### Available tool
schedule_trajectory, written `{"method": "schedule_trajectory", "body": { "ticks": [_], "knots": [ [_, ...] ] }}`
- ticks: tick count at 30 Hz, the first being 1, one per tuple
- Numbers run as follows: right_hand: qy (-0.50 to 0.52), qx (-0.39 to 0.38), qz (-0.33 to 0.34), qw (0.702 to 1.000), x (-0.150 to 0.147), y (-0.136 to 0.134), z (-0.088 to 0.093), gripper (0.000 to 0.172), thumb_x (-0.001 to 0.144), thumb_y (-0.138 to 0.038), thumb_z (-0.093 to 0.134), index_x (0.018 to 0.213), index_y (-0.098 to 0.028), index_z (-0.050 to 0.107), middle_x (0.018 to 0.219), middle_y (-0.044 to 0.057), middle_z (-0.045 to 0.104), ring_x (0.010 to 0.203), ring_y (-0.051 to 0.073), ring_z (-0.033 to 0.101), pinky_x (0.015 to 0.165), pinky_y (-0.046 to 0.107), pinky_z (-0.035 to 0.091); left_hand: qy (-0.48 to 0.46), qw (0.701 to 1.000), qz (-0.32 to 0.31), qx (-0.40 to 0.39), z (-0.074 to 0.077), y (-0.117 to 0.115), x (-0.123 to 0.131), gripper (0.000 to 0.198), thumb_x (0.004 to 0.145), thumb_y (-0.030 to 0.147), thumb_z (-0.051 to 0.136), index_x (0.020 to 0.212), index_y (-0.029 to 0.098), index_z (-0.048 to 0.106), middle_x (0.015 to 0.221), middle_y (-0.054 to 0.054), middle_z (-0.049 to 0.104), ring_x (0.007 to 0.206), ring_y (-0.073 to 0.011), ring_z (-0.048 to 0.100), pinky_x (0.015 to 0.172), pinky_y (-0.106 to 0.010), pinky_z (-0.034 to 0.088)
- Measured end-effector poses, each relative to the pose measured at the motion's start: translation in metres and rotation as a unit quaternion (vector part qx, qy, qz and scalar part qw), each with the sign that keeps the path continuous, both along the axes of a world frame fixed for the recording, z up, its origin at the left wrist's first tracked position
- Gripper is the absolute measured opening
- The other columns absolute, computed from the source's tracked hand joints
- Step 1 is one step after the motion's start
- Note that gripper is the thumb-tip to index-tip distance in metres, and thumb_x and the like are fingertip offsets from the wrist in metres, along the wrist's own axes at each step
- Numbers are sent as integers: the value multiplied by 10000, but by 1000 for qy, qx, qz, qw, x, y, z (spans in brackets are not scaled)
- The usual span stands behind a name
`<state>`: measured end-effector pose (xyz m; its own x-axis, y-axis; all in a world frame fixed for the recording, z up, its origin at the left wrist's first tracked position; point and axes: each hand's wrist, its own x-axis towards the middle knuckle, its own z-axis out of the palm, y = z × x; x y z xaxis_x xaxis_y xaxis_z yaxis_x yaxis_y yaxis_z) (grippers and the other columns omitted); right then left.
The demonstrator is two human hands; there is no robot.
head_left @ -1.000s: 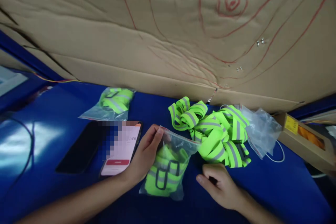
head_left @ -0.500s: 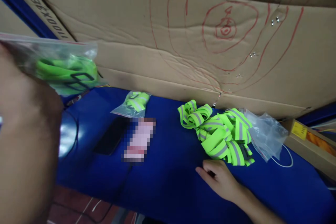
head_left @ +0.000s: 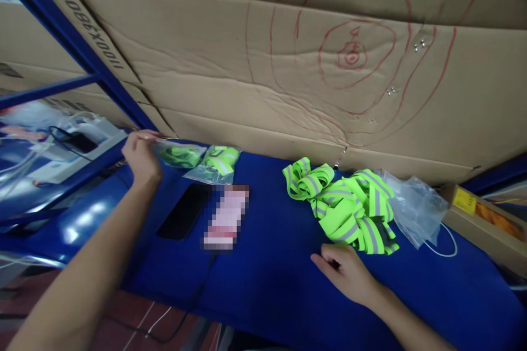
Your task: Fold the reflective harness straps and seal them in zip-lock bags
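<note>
My left hand (head_left: 140, 156) reaches far to the back left of the blue table (head_left: 267, 279) and pinches the edge of a clear bag of neon-green reflective bands (head_left: 179, 153). That bag lies beside a second filled bag (head_left: 216, 163). My right hand (head_left: 343, 274) rests on the table just in front of a loose pile of neon-green reflective bands (head_left: 346, 207), its fingers curled loosely with the fingertips near the pile's front edge.
Two phones lie mid-table, a dark one (head_left: 185, 211) and one with a lit screen (head_left: 226, 218). Empty clear bags (head_left: 415, 205) and a white cable (head_left: 447, 244) lie right of the pile. A cardboard box (head_left: 481, 216) sits far right. A cardboard sheet (head_left: 313, 66) backs the table.
My left hand lifted the filled bag from the table's front, swung it up past the camera, and has set it down at the back left beside the other bag. My right hand stayed put.
</note>
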<state>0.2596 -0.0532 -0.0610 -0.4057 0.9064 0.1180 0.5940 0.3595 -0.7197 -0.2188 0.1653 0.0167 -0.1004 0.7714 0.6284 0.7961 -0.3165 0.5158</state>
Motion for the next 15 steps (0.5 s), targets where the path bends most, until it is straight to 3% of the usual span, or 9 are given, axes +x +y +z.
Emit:
{"method": "schedule_trajectory", "body": {
  "ticks": [2,4,5,8,10,15],
  "knots": [
    [4,-5,0,1000,0,0,-1,465,1030,-346,493,637,-198,294,579,-63,315,529,81,310,546,260,236,-11,999,27,14,-10,-30,-4,244,986,275,335,874,118,484,1120,-43,614,1105,-188,553,935,-352,437],
    [3,-12,2,1000,1,-1,-2,462,1029,-348,496,642,-199,293,581,-62,316,532,83,312,547,260,237,18,998,54,40,-17,-64,-4,174,938,256,499,1002,101,545,1291,-109,578,1249,-276,511,1048,-438,400],
    [1,-15,3,1000,1,-1,-3,461,1029,-349,497,644,-199,294,582,-62,318,533,83,314,548,259,237,113,990,70,54,-20,-80,-1,198,903,250,564,1035,102,574,1346,-141,560,1304,-331,481,1107,-511,345],
    [-5,-23,7,1000,1,0,-3,459,1029,-355,498,646,-199,299,584,-61,324,535,84,318,549,260,237,364,931,-25,-2,-23,-107,12,199,901,249,603,1071,156,650,1362,-143,588,1271,-363,544,1151,-639,224],
    [-4,-24,5,1000,1,0,-2,459,1028,-357,500,645,-198,302,583,-62,321,533,83,314,548,259,235,427,901,-59,-39,-22,-106,25,238,952,257,546,1153,187,653,1393,-141,581,1287,-355,546,1152,-652,210],
    [-3,-20,-5,1000,0,0,-1,461,1033,-360,487,644,-198,299,581,-63,316,533,83,308,546,258,230,430,895,-111,-47,-18,-75,42,311,976,193,476,1218,225,667,1479,-150,530,1351,-374,494,1167,-678,149]
  ]
}}
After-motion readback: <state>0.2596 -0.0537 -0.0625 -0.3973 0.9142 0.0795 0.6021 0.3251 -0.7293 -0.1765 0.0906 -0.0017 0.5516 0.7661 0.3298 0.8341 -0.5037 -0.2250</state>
